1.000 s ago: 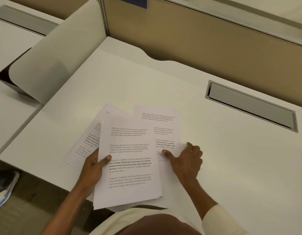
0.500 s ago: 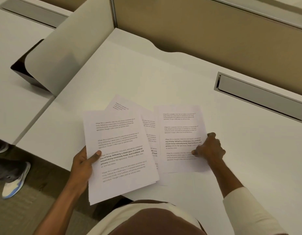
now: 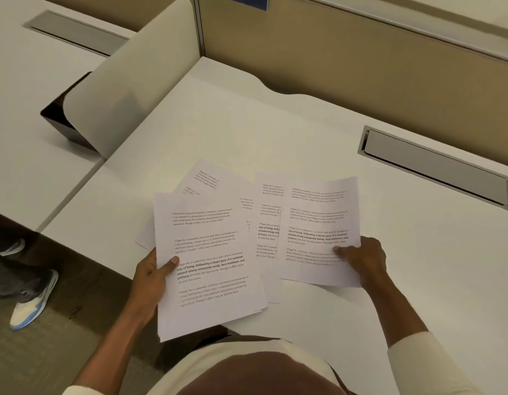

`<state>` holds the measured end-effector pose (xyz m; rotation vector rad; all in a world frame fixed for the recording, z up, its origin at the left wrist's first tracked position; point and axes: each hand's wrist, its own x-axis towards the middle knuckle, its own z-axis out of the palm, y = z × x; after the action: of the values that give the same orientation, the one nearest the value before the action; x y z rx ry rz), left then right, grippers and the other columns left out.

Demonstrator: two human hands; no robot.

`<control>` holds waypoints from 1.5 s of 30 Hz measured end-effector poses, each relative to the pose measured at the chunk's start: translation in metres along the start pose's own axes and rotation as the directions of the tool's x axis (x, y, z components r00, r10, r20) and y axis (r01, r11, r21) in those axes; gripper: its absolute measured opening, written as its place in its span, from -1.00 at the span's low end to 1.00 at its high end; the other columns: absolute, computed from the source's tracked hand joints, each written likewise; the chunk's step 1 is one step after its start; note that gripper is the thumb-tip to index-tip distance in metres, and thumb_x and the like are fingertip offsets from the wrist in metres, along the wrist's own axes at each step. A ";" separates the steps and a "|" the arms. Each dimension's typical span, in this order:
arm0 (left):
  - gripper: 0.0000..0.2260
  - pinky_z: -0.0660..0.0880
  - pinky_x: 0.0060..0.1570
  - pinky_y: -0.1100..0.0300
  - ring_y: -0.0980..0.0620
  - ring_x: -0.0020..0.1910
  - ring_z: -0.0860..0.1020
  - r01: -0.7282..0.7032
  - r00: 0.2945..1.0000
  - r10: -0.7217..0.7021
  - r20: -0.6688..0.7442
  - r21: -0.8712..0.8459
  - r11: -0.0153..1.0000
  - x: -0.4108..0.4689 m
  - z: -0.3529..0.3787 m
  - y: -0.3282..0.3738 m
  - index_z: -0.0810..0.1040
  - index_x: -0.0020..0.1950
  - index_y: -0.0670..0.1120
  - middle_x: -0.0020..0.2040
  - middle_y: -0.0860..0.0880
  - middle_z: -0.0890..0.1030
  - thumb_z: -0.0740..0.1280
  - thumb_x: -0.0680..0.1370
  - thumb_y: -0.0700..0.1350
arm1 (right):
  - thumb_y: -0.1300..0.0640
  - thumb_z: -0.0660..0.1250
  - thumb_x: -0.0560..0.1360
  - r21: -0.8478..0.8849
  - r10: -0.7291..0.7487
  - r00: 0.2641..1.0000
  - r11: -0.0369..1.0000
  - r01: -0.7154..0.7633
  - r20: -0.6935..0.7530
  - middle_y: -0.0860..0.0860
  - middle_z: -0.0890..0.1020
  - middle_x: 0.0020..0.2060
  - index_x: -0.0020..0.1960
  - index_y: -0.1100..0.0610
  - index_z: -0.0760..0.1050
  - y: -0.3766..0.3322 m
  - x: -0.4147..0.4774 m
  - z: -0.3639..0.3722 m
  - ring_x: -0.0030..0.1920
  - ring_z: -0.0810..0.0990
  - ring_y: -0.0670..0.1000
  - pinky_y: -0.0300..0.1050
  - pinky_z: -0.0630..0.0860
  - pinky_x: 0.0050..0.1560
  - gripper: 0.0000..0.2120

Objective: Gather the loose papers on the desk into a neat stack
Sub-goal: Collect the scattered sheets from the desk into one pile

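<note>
Left hand (image 3: 150,283), lower left of centre: thumb on top, fingers beneath, pinching the left edge of a sheaf (image 3: 210,266) of printed sheets. The sheaf's lower end overhangs the desk (image 3: 304,132) edge toward the body; its lower corners are fanned slightly, so not yet squared.

Right hand (image 3: 361,259), right of centre: thumb on the printed face, fingers curled behind the right edge of a single sheet (image 3: 318,229), gripping it. The sheet's near edge looks slightly lifted off the desk, with a shadow below it.

Between the two, more loose sheets (image 3: 268,223) lie flat on the desk, overlapping at different angles; one skewed page (image 3: 207,178) pokes out above the sheaf, toward frame centre.

Handling, judged: plain office paper, thin, light, limp. A single sheet will sag and flutter if held by one corner; better taken at mid-edge, thumb over, fingers under. Flat sheets on the smooth desk are hard to pinch; sliding them to the desk edge or onto a neighbour should help. The sheaf is stiffer, yet its sheets slip on one another, so tap edges on the desk to align.

Surroundings: matte white desk with wavy back edge; grey metal cable slot (image 3: 435,169) at right; tan partition (image 3: 346,52) behind; curved pale divider (image 3: 127,81) upper left.
</note>
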<state>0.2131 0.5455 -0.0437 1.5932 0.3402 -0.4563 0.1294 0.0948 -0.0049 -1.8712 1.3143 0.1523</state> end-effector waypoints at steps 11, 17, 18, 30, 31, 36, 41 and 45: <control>-0.72 0.77 -0.13 0.06 -0.05 0.08 0.81 -0.034 0.999 0.035 -0.039 0.025 0.999 -0.035 0.014 0.003 0.64 0.39 0.03 0.20 0.05 0.80 0.37 0.71 -0.21 | 0.16 0.55 0.51 0.006 -0.213 0.968 0.976 0.216 -0.131 0.18 0.75 0.17 0.22 0.16 0.62 -0.015 -0.017 0.020 0.19 0.69 0.34 0.24 0.63 0.24 -0.69; -0.69 0.76 0.04 -0.13 -0.15 0.13 0.80 -0.015 0.994 0.011 -0.112 -0.040 0.999 -0.049 0.020 -0.003 0.62 0.45 -0.06 0.24 -0.04 0.79 0.36 0.72 -0.25 | 0.27 0.61 0.51 0.511 -0.410 0.896 0.814 0.275 0.172 -0.13 0.83 0.01 0.10 0.00 0.69 -0.004 -0.036 0.010 0.01 0.83 -0.05 -0.15 0.74 -0.01 -0.74; -0.70 0.75 0.06 -0.14 -0.15 0.13 0.79 -0.010 0.992 0.004 -0.126 -0.048 0.999 -0.050 0.020 -0.004 0.62 0.44 -0.06 0.23 -0.04 0.80 0.35 0.72 -0.25 | 0.28 0.61 0.50 0.492 -0.441 0.866 0.823 0.285 0.237 -0.14 0.83 0.02 0.14 0.01 0.71 -0.003 -0.042 0.016 -0.01 0.83 -0.09 -0.23 0.72 -0.05 -0.71; -0.75 0.77 -0.08 0.04 -0.08 0.05 0.82 0.025 0.999 -0.024 -0.047 0.012 1.000 -0.028 0.018 -0.008 0.69 0.29 0.01 0.13 0.04 0.83 0.33 0.71 0.08 | 0.08 0.61 0.51 0.133 -0.408 0.764 0.908 0.398 0.499 -0.21 0.67 0.15 0.25 -0.07 0.52 0.001 -0.107 0.122 0.05 0.69 -0.14 -0.13 0.63 0.15 -0.60; -0.72 0.78 -0.06 0.02 -0.05 0.05 0.82 0.015 1.000 -0.015 -0.025 0.034 0.999 -0.023 0.018 -0.005 0.68 0.29 0.03 0.14 0.05 0.82 0.38 0.66 0.12 | 0.06 0.61 0.51 0.102 -0.408 0.760 0.903 0.417 0.507 -0.20 0.66 0.17 0.27 -0.05 0.52 -0.002 -0.108 0.126 0.08 0.68 -0.09 -0.12 0.63 0.14 -0.59; -0.70 0.74 0.14 -0.16 -0.05 0.14 0.79 0.030 0.999 -0.036 0.039 0.139 0.990 0.001 0.007 0.005 0.65 0.35 0.11 0.20 0.07 0.80 0.53 0.62 -0.05 | -0.16 0.58 0.50 -0.034 -0.341 0.810 0.914 0.405 0.478 -0.10 0.77 0.05 0.17 0.07 0.62 -0.016 -0.111 0.141 0.04 0.74 0.03 -0.09 0.63 0.02 -0.61; -0.69 0.72 0.19 -0.22 -0.06 0.18 0.79 0.024 0.986 -0.041 0.159 0.110 0.994 0.014 -0.012 0.023 0.62 0.42 0.15 0.26 0.08 0.78 0.38 0.72 -0.14 | -0.31 0.52 0.49 -0.263 -0.303 0.944 0.929 0.262 -0.130 0.06 0.67 0.12 0.21 0.07 0.63 -0.029 -0.085 0.124 0.24 0.61 0.19 0.11 0.55 0.18 -0.48; -0.67 0.77 0.05 -0.05 -0.06 0.18 0.79 -0.021 0.975 -0.001 0.221 0.099 0.995 0.025 -0.030 0.040 0.63 0.39 0.25 0.28 0.09 0.78 0.38 0.71 -0.12 | -0.48 0.56 0.30 -0.547 -0.167 0.963 0.837 0.025 -0.212 0.27 0.50 0.26 0.37 0.28 0.42 -0.038 -0.063 0.109 0.30 0.48 0.32 0.22 0.55 0.17 0.01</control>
<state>0.2572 0.5706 -0.0198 1.6230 0.1414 -0.6452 0.1698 0.2182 -0.0226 -2.5038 1.4437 0.2621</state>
